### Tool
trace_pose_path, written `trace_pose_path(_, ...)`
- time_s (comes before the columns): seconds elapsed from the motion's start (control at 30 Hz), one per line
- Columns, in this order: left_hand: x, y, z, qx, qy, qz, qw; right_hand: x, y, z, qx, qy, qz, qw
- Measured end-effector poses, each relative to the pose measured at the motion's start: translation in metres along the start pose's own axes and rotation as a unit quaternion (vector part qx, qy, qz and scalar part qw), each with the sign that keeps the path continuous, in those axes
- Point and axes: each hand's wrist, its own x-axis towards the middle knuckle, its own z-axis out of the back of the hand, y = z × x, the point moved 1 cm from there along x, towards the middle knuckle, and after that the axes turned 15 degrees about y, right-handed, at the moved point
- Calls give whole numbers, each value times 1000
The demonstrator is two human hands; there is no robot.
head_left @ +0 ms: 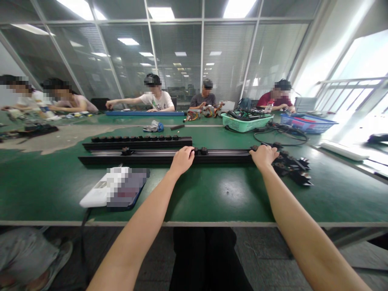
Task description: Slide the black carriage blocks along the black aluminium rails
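Black, a long channelled rail lies across the green table, beyond a white corded device and a dark phone; a shorter rail bearing a row of small blocks sits just behind. The left hand curls over the long rail's middle, its exact hold hidden. The right hand bends over the right end; whether it grips, I cannot tell. Loose black fittings lie beside it.

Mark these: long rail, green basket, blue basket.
Long rail (151, 160): head view, front face, to the left of the left hand (182, 158).
Green basket (246, 125): head view, front wall.
Blue basket (307, 126): head view, front wall.
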Motion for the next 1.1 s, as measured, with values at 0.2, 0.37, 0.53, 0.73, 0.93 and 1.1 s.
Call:
trace_pose_path(0.2, 0, 0, 0, 0, 2, -2, 1000, 10, 5, 10, -28, 25, 15, 999)
trace_pose_path(0.37, -1, -2, 1, -1, 4, 1, 1000, 21, 2, 18, -42, 68, 25, 996)
trace_pose_path(0.53, -1, -1, 1, 4, 2, 4, 1000, 23, -18, 6, -9, 58, 77, 995)
trace_pose_path(0.73, 0, -1, 1, -2, 2, 1, 1000, 22, -31, -8, 33, 10, 95, 995)
trace_pose_path(0.93, 0, -2, 2, 2, 12, 5, 1000, 26, -34, -10, 7, -24, 81, 996)
trace_pose_path(1.1, -1, -4, 3, 5, 15, 9, 1000, 28, -38, -10, -5, -18, 72, 997)
